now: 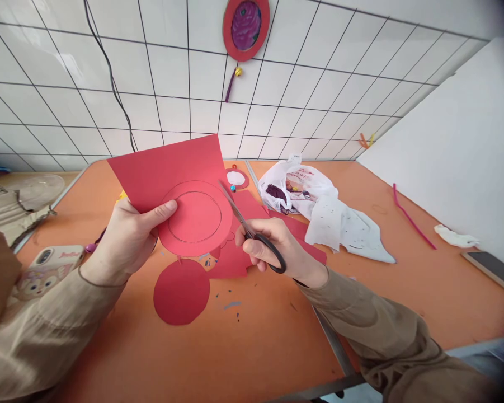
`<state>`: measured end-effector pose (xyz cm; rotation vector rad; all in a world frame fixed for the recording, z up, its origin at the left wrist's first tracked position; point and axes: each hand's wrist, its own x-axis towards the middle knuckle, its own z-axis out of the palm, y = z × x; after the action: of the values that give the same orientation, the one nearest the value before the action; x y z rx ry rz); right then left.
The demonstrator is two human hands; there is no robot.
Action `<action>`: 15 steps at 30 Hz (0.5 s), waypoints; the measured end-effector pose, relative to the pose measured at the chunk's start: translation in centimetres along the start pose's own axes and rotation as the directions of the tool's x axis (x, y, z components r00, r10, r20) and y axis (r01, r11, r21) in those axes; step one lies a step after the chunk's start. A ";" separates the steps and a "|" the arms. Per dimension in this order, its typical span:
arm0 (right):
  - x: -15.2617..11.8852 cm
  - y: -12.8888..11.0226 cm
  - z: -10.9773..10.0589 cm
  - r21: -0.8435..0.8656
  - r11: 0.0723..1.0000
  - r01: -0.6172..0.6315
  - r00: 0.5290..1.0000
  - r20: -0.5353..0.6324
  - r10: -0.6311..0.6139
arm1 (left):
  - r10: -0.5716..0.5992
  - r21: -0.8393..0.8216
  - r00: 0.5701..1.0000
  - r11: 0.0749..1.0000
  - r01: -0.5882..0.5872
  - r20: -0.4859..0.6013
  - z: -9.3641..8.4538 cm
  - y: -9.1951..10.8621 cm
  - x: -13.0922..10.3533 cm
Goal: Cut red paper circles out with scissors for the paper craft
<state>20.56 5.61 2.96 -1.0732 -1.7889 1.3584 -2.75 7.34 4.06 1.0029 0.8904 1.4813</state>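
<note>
My left hand (136, 235) pinches a sheet of red paper (172, 162) near its left side, thumb on top. Two rings, one inside the other, are drawn on the sheet, and its lower edge is cut round along the outer one. In my right hand (272, 246) is a pair of scissors with black handles (277, 257). Their blades point up and left, at the right edge of the sheet by the outer line. Whether the blades touch the paper I cannot tell. Below the sheet, a red paper disc (182, 292) lies on the table.
More red paper (235, 257) and blue scraps lie under my hands. A white plastic bag (297, 179) with purple thread stands behind, beside a white sheet (352, 226). A phone (50, 268) and cardboard (0, 274) are at left, a dark phone (495, 271) at right. A red oval ornament (246, 28) hangs on the tiled wall.
</note>
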 end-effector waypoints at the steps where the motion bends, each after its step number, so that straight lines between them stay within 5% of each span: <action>1: 0.0 0.0 0.0 0.002 1.000 0.005 1.000 0.001 -0.005 | -0.003 0.007 1.000 1.000 0.003 -0.007 0.0 0.0 0.0; 15: -0.1 0.0 0.1 0.020 1.000 0.003 1.000 -0.002 -0.003 | -0.030 0.020 0.999 0.999 0.031 -0.022 0.2 0.4 -0.2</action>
<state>20.51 5.52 2.97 -1.0605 -1.7712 1.3704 -2.70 7.10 4.45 0.9854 0.9336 1.4627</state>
